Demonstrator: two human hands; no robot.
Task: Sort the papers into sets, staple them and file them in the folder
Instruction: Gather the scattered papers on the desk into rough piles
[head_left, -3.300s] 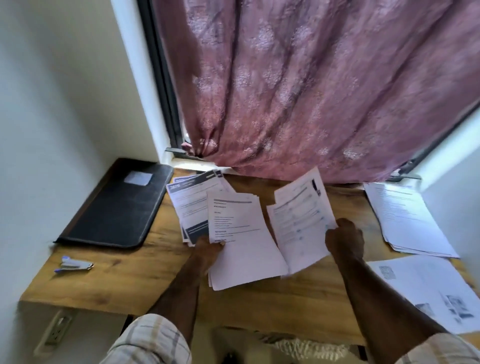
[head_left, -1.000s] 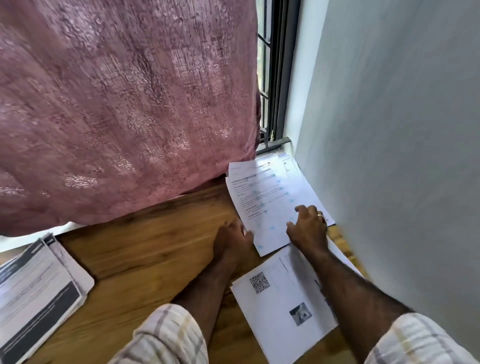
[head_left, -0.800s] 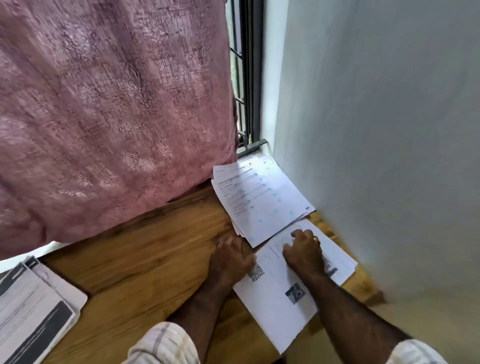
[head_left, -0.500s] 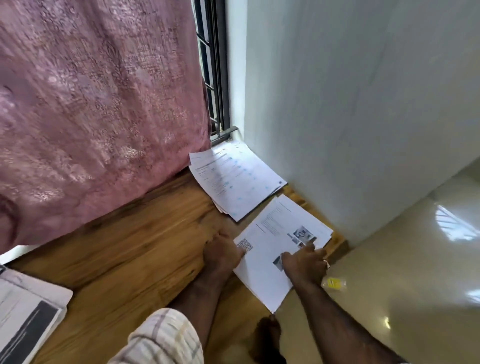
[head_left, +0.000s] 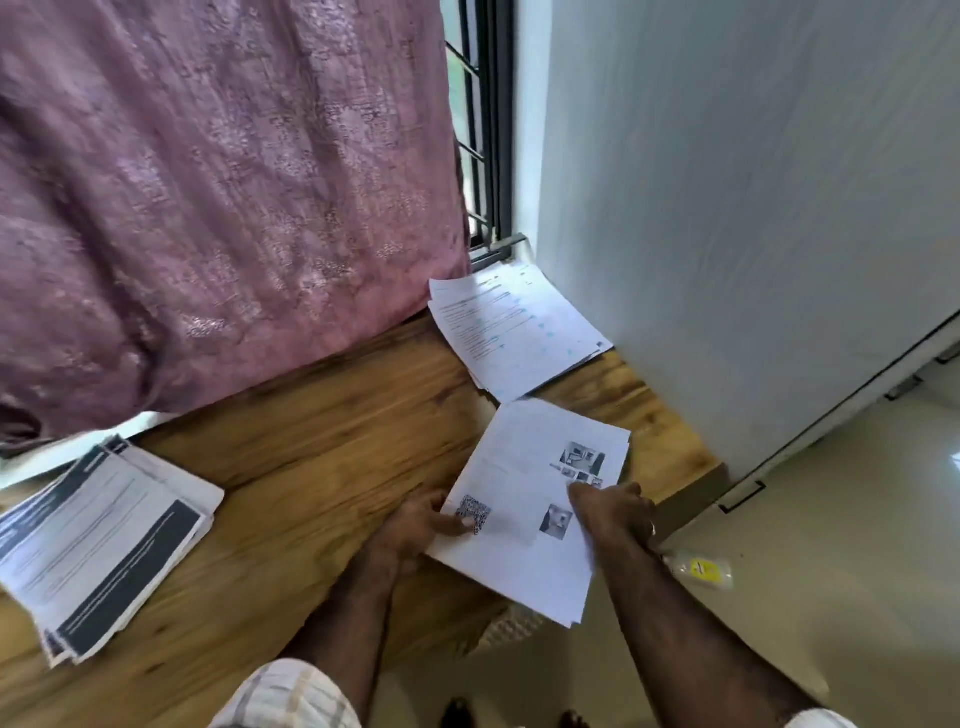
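Hands on photo-page set (head_left: 524, 525), at near right corner of wooden desk (head_left: 322, 431), near end overhanging desk edge. Left hand (head_left: 415, 530): thumb on top by QR code, fingers under left edge, pinching the set. Right hand (head_left: 613, 506): at right edge of set, fingers bent onto paper; whether curled round the edge, cannot tell. Text-page stack (head_left: 514, 327) beyond the set, at far right corner of desk, against wall (head_left: 727, 208). Dark-banded stack (head_left: 98, 540) at left of desk, well apart from the set. Pink curtain (head_left: 208, 182) hanging over back of desk.
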